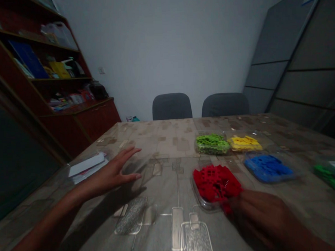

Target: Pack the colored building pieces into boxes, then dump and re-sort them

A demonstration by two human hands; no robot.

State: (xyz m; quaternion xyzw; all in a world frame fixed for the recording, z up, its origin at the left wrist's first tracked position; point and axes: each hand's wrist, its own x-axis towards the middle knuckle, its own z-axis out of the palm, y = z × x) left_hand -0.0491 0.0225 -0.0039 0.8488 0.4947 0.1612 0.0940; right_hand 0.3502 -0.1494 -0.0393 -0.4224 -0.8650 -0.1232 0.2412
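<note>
My left hand (119,170) is over the left part of the table, fingers stretched and thumb apart, holding nothing. A clear plastic box (205,205) heaped with red plastic pieces (215,181) stands in front of me, right of centre. At its near right corner is my right hand (263,214), blurred, with the fingers closed. A red plastic piece (227,208) sticks out at its fingertips, past the box's rim; its exact shape is smeared. Part of that piece is hidden by the fingers.
Behind the red pieces are boxes of light green pieces (212,143) and yellow pieces (244,143). Blue pieces (268,167) and a box of darker green pieces (334,176) stand to the right. White flat packets (87,167) lie at left. Two grey chairs (172,106) stand beyond the table (157,137).
</note>
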